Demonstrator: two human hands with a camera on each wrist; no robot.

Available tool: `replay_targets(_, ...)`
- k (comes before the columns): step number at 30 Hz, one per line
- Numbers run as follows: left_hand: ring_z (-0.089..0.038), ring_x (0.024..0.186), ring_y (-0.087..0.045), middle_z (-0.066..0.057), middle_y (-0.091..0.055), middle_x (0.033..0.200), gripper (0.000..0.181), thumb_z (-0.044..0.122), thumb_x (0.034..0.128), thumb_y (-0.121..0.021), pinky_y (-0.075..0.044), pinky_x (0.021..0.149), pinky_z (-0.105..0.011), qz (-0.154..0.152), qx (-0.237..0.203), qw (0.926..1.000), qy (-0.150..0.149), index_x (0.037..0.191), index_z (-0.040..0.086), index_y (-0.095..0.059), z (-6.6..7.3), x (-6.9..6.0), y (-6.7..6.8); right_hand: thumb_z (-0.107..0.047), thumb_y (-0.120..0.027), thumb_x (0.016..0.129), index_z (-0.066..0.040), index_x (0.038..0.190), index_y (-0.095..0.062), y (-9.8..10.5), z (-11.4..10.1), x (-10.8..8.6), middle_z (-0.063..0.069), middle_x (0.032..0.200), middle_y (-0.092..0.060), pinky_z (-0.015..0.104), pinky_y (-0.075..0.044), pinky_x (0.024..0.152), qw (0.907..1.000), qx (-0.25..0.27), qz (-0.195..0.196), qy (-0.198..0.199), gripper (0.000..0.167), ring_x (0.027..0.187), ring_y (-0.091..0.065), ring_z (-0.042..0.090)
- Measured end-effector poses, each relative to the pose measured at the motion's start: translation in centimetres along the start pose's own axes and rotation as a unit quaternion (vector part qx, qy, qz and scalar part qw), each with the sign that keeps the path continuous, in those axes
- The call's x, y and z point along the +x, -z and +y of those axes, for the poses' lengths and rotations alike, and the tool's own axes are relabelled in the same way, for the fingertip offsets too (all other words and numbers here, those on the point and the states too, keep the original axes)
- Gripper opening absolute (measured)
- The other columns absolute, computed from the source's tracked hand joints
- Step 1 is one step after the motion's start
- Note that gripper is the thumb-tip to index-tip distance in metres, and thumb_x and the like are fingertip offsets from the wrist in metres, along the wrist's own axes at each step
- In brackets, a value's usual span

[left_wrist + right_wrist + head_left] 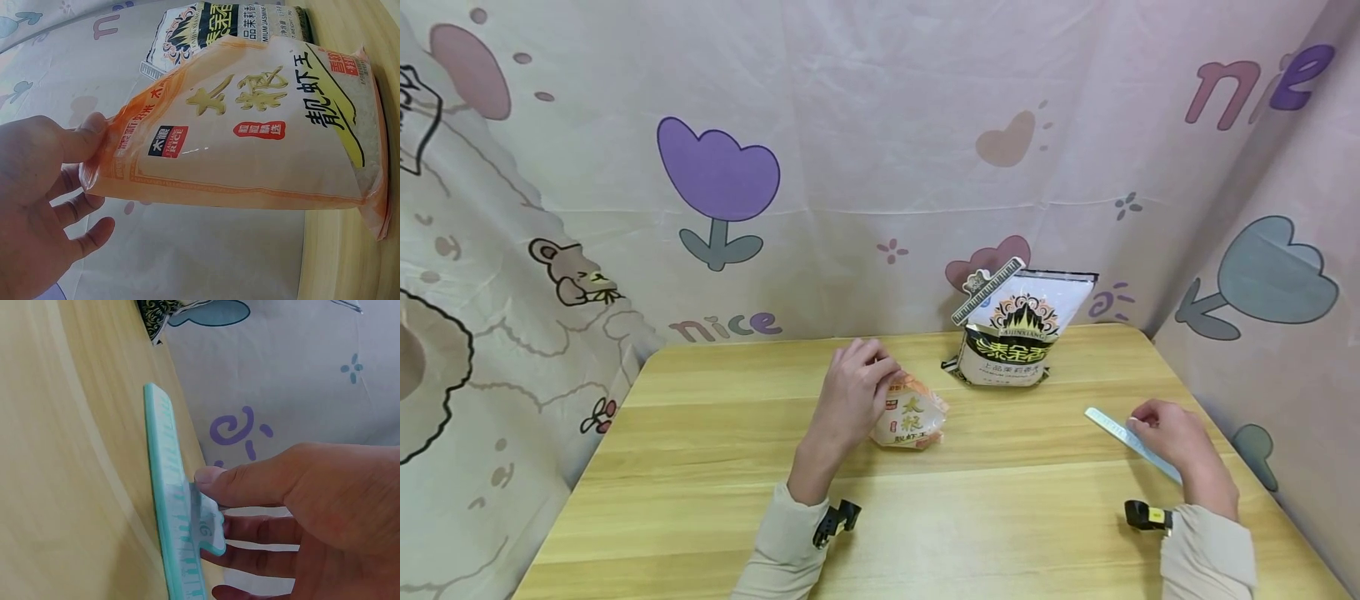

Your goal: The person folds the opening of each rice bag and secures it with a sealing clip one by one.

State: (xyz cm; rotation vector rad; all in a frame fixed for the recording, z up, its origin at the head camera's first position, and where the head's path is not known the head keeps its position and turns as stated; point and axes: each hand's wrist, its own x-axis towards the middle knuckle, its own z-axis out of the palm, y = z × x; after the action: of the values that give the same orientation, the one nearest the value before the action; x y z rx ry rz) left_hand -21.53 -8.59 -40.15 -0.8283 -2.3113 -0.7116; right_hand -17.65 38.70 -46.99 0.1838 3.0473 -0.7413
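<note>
My left hand (pixel 853 387) pinches the top edge of an orange and white rice bag (pixel 910 417) between thumb and fingers. In the left wrist view the rice bag (pixel 250 125) has its bottom on the table and its front print showing. Over on the right, my right hand (pixel 1176 437) grips the handle of a long pale-teal sealing clip (pixel 1123 435). The right wrist view shows the thumb on one side of the clip (pixel 169 506) handle and fingers on the other; whether the clip touches the table I cannot tell.
Behind stands a white and black rice bag (pixel 1011 333), its top folded at one corner under a black-and-white clip (pixel 988 290). The wooden table (pixel 715 467) is bordered by a printed curtain (pixel 865 167) at the back and sides.
</note>
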Motion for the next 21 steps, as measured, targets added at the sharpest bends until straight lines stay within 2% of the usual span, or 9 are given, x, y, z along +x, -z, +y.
replay_targets(7,-0.020,0.090,-0.054,0.002,-0.060,0.089,0.006,0.011,0.0924,-0.077,-0.041,0.079,-0.037,-0.006,0.001,1.0000,0.006,0.087,0.013,-0.076,0.0,0.0,0.1,-0.012,-0.065,0.096,0.008,0.104,-0.063,0.0,-0.1,0.1,0.020,0.093,-0.064,0.044,-0.043,0.071,1.0000,0.001,-0.002,-0.004,0.021,0.085,-0.055,0.034)
replay_targets(11,-0.020,0.089,-0.054,0.002,-0.060,0.089,0.006,0.011,0.0924,-0.077,-0.041,0.079,-0.037,-0.007,0.000,1.0000,0.007,0.087,0.013,-0.076,-0.1,-0.1,0.1,-0.011,-0.065,0.096,0.005,0.102,-0.060,0.1,-0.4,0.0,0.023,0.096,-0.063,0.051,-0.045,0.073,1.0000,0.004,0.004,-0.007,0.018,0.088,-0.057,0.039)
replay_targets(17,-0.020,0.088,-0.053,0.002,-0.059,0.088,0.007,0.012,0.0931,-0.077,-0.041,0.080,-0.038,-0.009,-0.002,0.9999,0.009,0.087,0.012,-0.076,0.1,-0.1,0.2,-0.008,-0.066,0.094,0.003,0.099,-0.059,0.4,-1.2,-0.1,0.030,0.102,-0.063,0.060,-0.045,0.079,0.9995,-0.006,0.026,0.018,0.015,0.094,-0.057,0.047)
replay_targets(21,-0.019,0.088,-0.053,0.003,-0.060,0.088,0.007,0.011,0.0932,-0.076,-0.041,0.079,-0.037,-0.008,-0.002,0.9999,0.007,0.087,0.013,-0.076,0.1,0.0,0.2,-0.005,-0.065,0.093,0.007,0.107,-0.059,0.5,-1.7,0.1,0.035,0.107,-0.062,0.064,-0.044,0.083,0.9994,-0.010,0.023,0.022,0.020,0.100,-0.056,0.054)
